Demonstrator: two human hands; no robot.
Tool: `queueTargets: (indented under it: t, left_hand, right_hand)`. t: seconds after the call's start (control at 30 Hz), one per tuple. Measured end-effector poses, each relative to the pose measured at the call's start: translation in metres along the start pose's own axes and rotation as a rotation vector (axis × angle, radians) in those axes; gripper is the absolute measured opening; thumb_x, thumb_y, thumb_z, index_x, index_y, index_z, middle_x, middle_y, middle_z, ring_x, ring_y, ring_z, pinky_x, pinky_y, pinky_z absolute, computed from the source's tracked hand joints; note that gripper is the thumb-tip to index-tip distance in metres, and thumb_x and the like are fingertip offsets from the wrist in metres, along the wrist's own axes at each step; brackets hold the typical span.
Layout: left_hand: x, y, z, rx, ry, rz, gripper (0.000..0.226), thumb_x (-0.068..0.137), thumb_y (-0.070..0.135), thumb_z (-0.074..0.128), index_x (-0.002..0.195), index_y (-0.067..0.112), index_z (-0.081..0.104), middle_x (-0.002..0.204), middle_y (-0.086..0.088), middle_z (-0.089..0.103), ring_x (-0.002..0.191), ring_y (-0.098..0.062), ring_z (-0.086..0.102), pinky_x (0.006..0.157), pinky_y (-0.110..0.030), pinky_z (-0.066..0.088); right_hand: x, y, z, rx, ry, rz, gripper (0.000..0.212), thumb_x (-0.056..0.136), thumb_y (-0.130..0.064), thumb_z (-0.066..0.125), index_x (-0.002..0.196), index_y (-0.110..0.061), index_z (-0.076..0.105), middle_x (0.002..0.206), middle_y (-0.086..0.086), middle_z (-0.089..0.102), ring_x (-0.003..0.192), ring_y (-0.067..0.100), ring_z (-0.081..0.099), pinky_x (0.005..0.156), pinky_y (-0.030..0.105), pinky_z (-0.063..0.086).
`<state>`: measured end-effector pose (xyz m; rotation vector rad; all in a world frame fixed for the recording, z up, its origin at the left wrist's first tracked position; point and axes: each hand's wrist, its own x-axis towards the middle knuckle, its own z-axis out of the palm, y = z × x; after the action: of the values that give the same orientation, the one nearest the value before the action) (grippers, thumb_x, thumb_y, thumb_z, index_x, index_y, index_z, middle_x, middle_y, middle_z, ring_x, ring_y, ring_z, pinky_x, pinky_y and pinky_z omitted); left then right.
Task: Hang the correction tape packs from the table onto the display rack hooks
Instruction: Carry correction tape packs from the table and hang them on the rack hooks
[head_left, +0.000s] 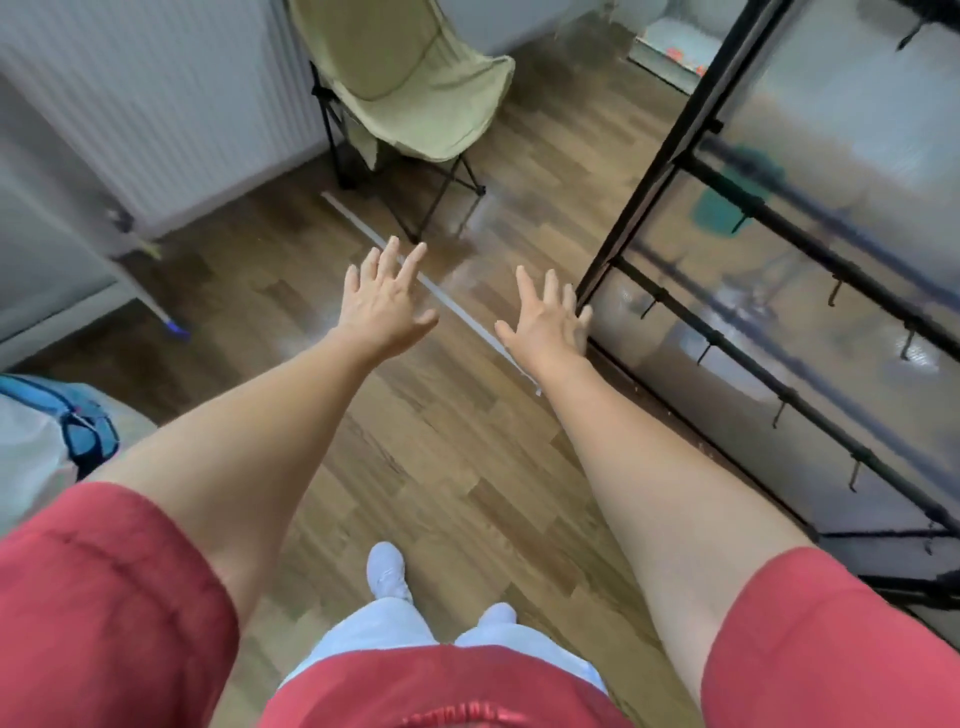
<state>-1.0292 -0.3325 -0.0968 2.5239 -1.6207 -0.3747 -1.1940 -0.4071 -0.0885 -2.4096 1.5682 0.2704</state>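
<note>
— Starting at the left edge, what do we log?
— A blue bag (78, 421) at mid-left and a white radiator (156, 104) across the upper left. A pale stick with a blue tip (156, 306) slants down to the wooden floor (441, 441). There is a red sleeve (104, 597) in each lower corner.
— Centre?
— A beige folding chair (410, 88) at upper centre. Below it a thin white strip (457, 306) lies slantwise on the floor. Our left hand (382, 299) is stretched out by that strip, palm down, fingers straight and spread apart, gripping nothing. White shoes (387, 571) at bottom centre.
— And right of that?
— Our right hand (545, 322), also palm down, fingers straight and fanned apart, nothing in it. Its fingertips meet the foot of a black post in the picture; we cannot tell whether they touch it.
— That post?
— It belongs to the display rack (654, 171), which fills the right side. It has a black frame and cross rails running toward the lower right. Small hooks (836, 291) hang from the rails, with a cloudy sheet behind. The view is blurred there.
— And the correction tape packs?
— We cannot tell where they are. A teal blur behind the sheet at upper right is too smeared to name.
</note>
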Motion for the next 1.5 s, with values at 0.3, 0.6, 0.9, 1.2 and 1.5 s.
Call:
queueTargets:
  t: [0.3, 0.6, 0.9, 1.2, 1.5]
  left_hand:
    - [0.031, -0.133, -0.03, -0.053, 0.053, -0.175, 0.075, 0.095, 0.044, 0.049, 0.153, 0.027, 0.005, 0.161, -0.009, -0.001, 0.148, -0.029, 0.002, 0.119, -0.047, 0.005]
    - [0.083, -0.253, -0.058, -0.06, 0.072, -0.402, 0.074, 0.095, 0.044, 0.048, 0.154, 0.027, 0.005, 0.161, -0.008, -0.002, 0.148, -0.028, 0.002, 0.118, -0.047, 0.004]
    - [0.164, -0.36, -0.118, -0.068, 0.17, -0.637, 0.074, 0.096, 0.043, 0.047, 0.153, 0.025, 0.004, 0.161, -0.008, -0.003, 0.148, -0.027, 0.002, 0.119, -0.045, 0.004]
    - [0.219, -0.47, -0.151, -0.082, 0.193, -0.78, 0.071, 0.097, 0.042, 0.044, 0.153, 0.026, 0.003, 0.161, -0.008, -0.004, 0.148, -0.027, -0.001, 0.119, -0.044, 0.003]
    - [0.281, -0.616, -0.204, -0.111, 0.23, -0.78, 0.075, 0.095, 0.041, 0.05, 0.153, 0.026, 0.005, 0.161, -0.008, -0.005, 0.148, -0.028, 0.0, 0.119, -0.044, 0.004]
  right_hand:
    - [0.058, -0.131, -0.001, -0.047, 0.042, -0.182, 0.071, 0.097, -0.043, 0.043, 0.154, -0.026, 0.004, 0.16, 0.013, 0.007, 0.145, 0.033, 0.011, 0.115, 0.052, 0.014]
    - [0.149, -0.26, -0.004, -0.125, 0.031, -0.432, 0.071, 0.096, -0.042, 0.046, 0.153, -0.027, 0.007, 0.159, 0.013, 0.011, 0.145, 0.03, 0.014, 0.115, 0.049, 0.012]
    - [0.273, -0.4, -0.036, -0.147, 0.041, -0.659, 0.069, 0.097, -0.041, 0.045, 0.153, -0.026, 0.007, 0.159, 0.013, 0.011, 0.145, 0.03, 0.013, 0.115, 0.049, 0.011]
    - [0.339, -0.531, -0.042, -0.179, 0.011, -0.812, 0.068, 0.098, -0.04, 0.041, 0.153, -0.027, 0.004, 0.159, 0.013, 0.011, 0.146, 0.031, 0.013, 0.116, 0.049, 0.013]
    - [0.395, -0.685, -0.051, -0.151, 0.028, -0.796, 0.068, 0.099, -0.039, 0.041, 0.154, -0.027, 0.002, 0.159, 0.013, 0.011, 0.145, 0.031, 0.013, 0.116, 0.047, 0.013]
